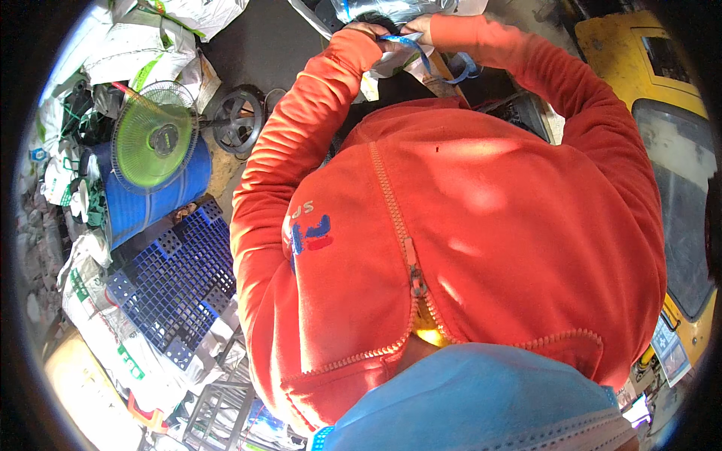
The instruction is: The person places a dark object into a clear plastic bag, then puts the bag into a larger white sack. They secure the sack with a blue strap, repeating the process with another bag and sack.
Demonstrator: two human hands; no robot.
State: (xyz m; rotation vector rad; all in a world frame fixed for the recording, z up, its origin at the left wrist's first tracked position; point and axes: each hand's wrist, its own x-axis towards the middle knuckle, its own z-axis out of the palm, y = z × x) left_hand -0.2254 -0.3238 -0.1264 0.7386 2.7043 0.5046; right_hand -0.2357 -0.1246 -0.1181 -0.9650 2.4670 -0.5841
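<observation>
Both of my arms, in orange-red sleeves, stretch toward the top of the view, where my hands come close together. My left hand [367, 30] is closed, with its fingers bent around the end of a blue strap [465, 71]. Close by on the right, my right hand [419, 28] pinches the same strap near that end. The rest of the strap hangs in a loose loop below my right wrist. Just past the hands lies a bundle in shiny clear plastic [410, 9], with a dark rounded thing beside my left fingers. The fingertips are small and partly hidden.
To the left are a green fan [154, 139], a blue drum [162, 188], a blue plastic pallet [180, 282] and white sacks [143, 45]. A black wheel [239, 120] stands near my left sleeve. A yellow machine [628, 52] with a dark window is on the right.
</observation>
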